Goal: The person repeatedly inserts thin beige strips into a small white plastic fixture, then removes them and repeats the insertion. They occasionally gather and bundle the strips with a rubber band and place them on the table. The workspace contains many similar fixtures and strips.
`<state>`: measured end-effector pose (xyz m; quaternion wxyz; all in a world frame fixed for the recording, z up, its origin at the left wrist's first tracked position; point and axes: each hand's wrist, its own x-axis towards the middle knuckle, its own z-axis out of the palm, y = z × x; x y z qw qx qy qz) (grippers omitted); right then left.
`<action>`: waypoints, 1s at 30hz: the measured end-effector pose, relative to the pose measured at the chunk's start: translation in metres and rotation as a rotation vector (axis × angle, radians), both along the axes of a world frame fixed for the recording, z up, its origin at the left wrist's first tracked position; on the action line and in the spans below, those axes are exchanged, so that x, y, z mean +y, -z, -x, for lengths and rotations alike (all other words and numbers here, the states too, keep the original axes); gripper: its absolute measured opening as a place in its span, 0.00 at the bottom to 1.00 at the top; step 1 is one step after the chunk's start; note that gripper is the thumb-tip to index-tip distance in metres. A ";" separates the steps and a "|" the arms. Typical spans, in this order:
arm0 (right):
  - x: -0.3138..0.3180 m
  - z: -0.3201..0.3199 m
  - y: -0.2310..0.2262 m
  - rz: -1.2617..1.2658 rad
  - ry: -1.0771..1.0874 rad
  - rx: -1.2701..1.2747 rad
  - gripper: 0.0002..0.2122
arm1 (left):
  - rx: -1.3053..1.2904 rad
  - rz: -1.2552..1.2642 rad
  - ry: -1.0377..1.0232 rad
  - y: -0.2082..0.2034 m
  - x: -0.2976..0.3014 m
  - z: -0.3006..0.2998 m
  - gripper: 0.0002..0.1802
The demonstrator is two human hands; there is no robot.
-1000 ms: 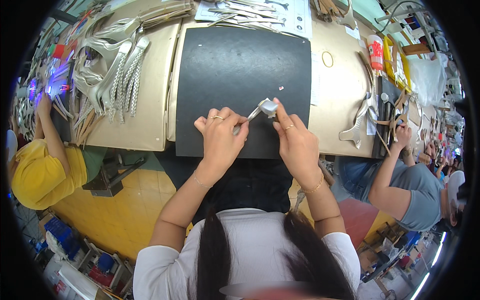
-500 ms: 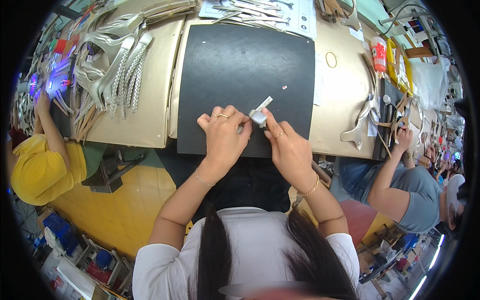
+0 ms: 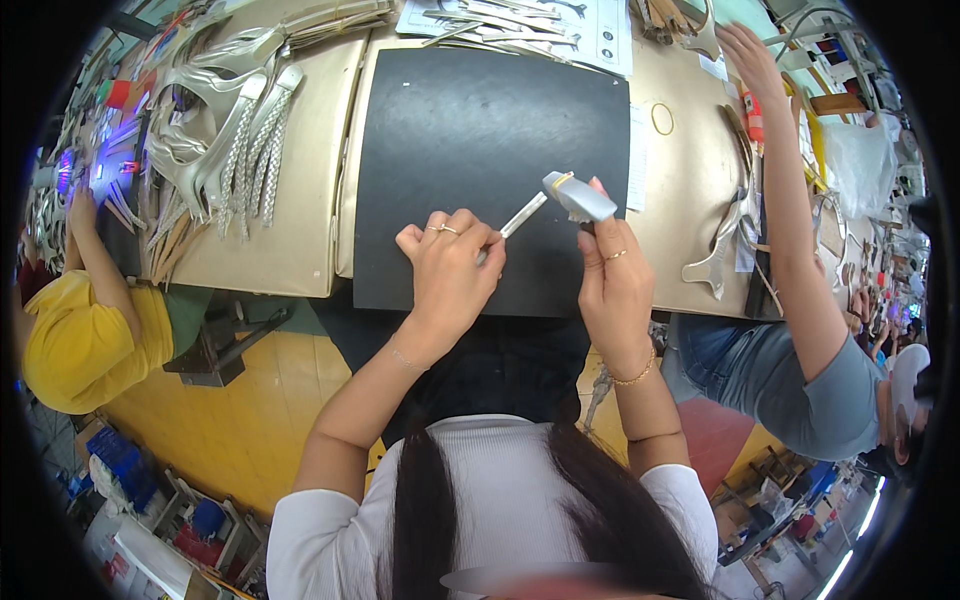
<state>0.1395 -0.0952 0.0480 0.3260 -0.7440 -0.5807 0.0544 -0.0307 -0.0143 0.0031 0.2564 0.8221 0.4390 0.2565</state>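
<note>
A: What is held, and where?

B: A thin silver strap (image 3: 523, 215) is pinched at its near end by the left hand (image 3: 450, 270), with the fingers curled shut around it. Its far end is met by a small grey hammer-like tool (image 3: 577, 197), which is clasped in the right hand (image 3: 615, 285); the fingers are closed about the handle, and the head is seen just above the fingertips. Both are raised slightly over the black mat (image 3: 480, 130) on the table (image 3: 300, 250).

A: How is the strap expected to handle?

B: It is judged to be light and flexible, probably a narrow strip of coated material, and its glossy face may prove a little slippery. It is best taken near the end, flat between thumb and forefinger, so that the free length is kept straight. The tool looks denser and rigid, and it is best held low on the handle.

A: What else is seen around?

B: A heap of silver straps (image 3: 225, 130) is laid on the tan board at the left, and printed sheets (image 3: 560, 25) at the far edge. A person in yellow (image 3: 70, 330) is seated at the left, and another person's arm (image 3: 790, 200) is stretched over the table at the right.
</note>
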 end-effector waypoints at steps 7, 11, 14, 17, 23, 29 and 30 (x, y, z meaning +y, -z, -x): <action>0.003 -0.004 -0.002 0.040 0.005 -0.009 0.26 | -0.011 -0.003 0.027 0.003 0.009 -0.018 0.02; 0.001 0.007 0.002 0.210 -0.066 -0.145 0.24 | 0.003 -0.025 0.038 0.005 0.014 -0.026 0.03; 0.002 0.009 0.003 0.281 -0.047 -0.131 0.22 | -0.007 -0.028 0.029 0.003 0.012 -0.020 0.04; 0.001 0.011 0.002 0.337 -0.030 -0.109 0.22 | 0.002 0.002 0.015 0.001 0.008 -0.011 0.05; 0.003 0.009 0.001 0.319 -0.031 -0.120 0.22 | -0.009 0.068 -0.027 0.002 0.008 -0.014 0.03; 0.000 0.010 -0.002 0.146 -0.030 -0.052 0.23 | -0.004 0.076 -0.021 -0.001 0.009 -0.015 0.02; -0.001 0.011 -0.004 0.118 -0.038 -0.019 0.24 | 0.014 0.095 -0.025 -0.002 0.008 -0.015 0.02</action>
